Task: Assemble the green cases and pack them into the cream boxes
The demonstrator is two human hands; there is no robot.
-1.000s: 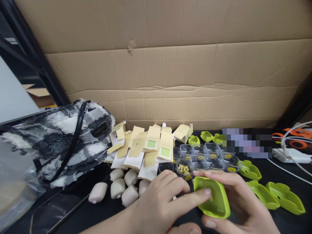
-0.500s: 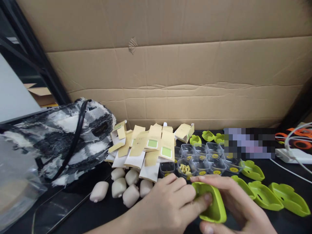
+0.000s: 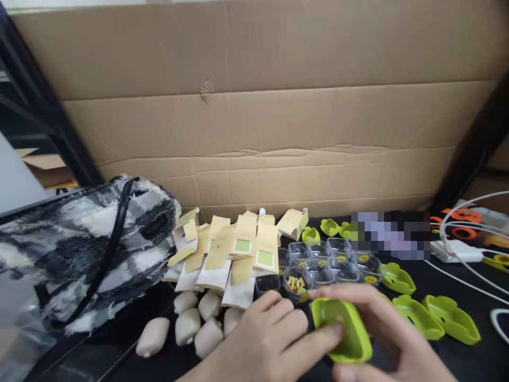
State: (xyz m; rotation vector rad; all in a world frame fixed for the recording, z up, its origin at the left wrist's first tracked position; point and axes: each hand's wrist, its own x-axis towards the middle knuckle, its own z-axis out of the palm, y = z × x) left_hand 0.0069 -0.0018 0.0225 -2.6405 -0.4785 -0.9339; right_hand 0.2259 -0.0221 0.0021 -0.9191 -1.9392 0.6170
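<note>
Between right fingers (image 3: 368, 297), green case (image 3: 355, 337), one of left fingers (image 3: 332, 335) inside

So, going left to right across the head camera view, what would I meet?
Shaggy black-and-white fabric bag → pile of tan-and-white cardboard packets → lime-green plastic dish held by the right hand → white rectangular adapter.
</note>
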